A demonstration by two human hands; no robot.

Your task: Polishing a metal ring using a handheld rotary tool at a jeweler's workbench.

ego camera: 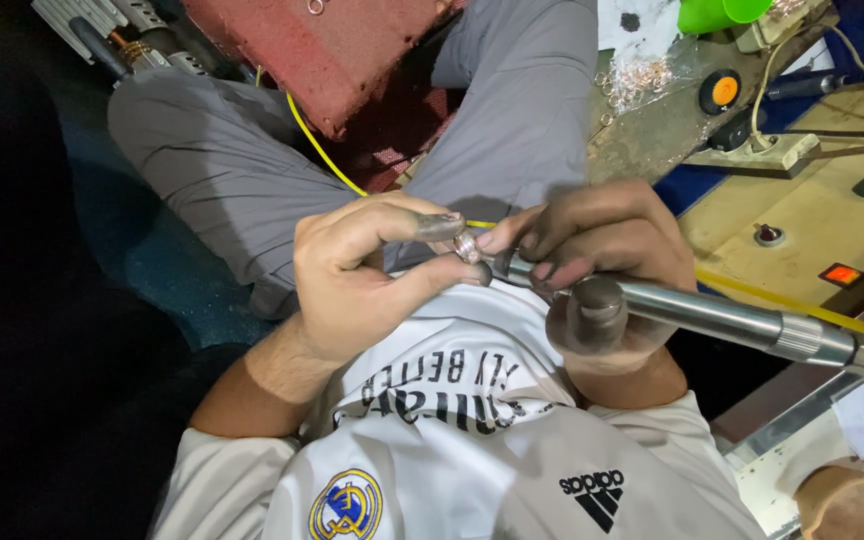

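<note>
The left hand (352,275) pinches a small silvery metal ring (466,245) between thumb and forefinger, just above the white shirt (472,440). The right hand (592,260) grips a steel rotary handpiece (712,315), its tip seemingly touching the ring; brace both hands together and press lightly.

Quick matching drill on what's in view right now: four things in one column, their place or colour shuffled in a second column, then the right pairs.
Things:
1. small ring
2. metal handpiece
3. green cup
4. yellow cord

Places or colours:
A. top edge of the view, on the cluttered bench
B. pinched between thumb and forefinger of the left hand
C. gripped in the right hand, shaft running out to the right
D. crossing the lap over the grey trousers

Pairs: 1-B, 2-C, 3-A, 4-D
</note>
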